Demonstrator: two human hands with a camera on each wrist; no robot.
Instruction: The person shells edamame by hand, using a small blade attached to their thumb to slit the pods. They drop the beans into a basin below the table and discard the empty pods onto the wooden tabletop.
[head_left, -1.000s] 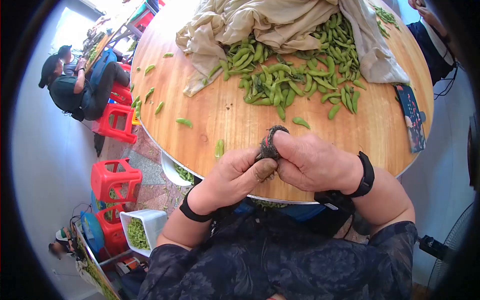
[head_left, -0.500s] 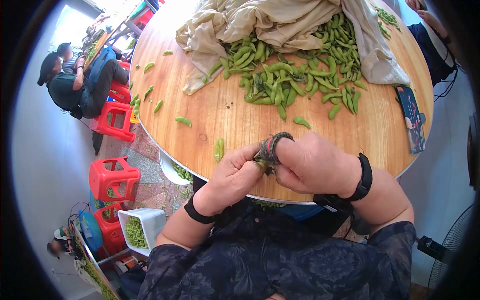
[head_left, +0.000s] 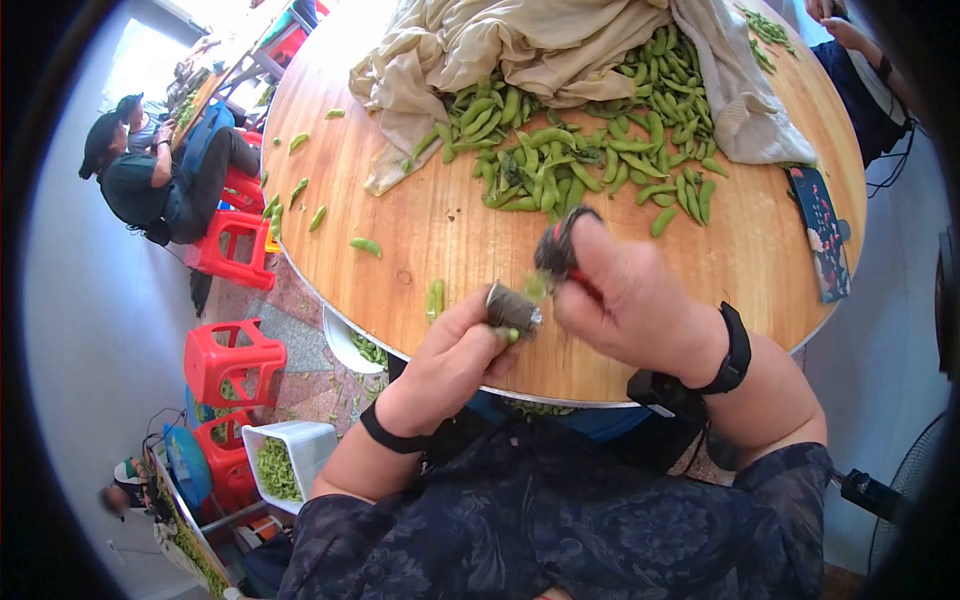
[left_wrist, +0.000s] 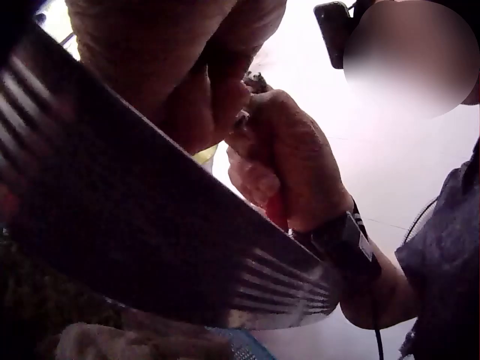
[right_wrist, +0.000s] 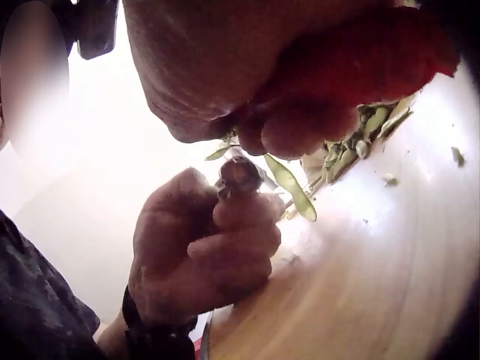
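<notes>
My left hand (head_left: 455,350) is curled, its thumb against a finger in a frayed grey-brown cover (head_left: 513,312). A small green bean (head_left: 513,335) peeks out at that thumb tip. Up and to the right is my right hand (head_left: 640,300), fingers bent, with a dark fuzzy cover (head_left: 556,250) and some red on its fingers. A flat, split-looking soybean pod (right_wrist: 292,187) hangs from the right fingertips in the right wrist view, beside the left hand's covered finger. Beyond both hands lies a heap of green soybean pods (head_left: 555,170) on the round wooden table (head_left: 380,300).
A beige cloth (head_left: 560,45) partly covers the heap. Loose pods (head_left: 366,246) are scattered at the table's left, and a dark floral case (head_left: 823,235) lies at the right edge. Below left stand a white bin (head_left: 310,450) of green pieces and red stools (head_left: 235,360). Other people sit around.
My hands were together at the front of the table. Now the right hand has drawn up and away, opening a gap with a blurred green bit in it. The left hand has barely moved.
</notes>
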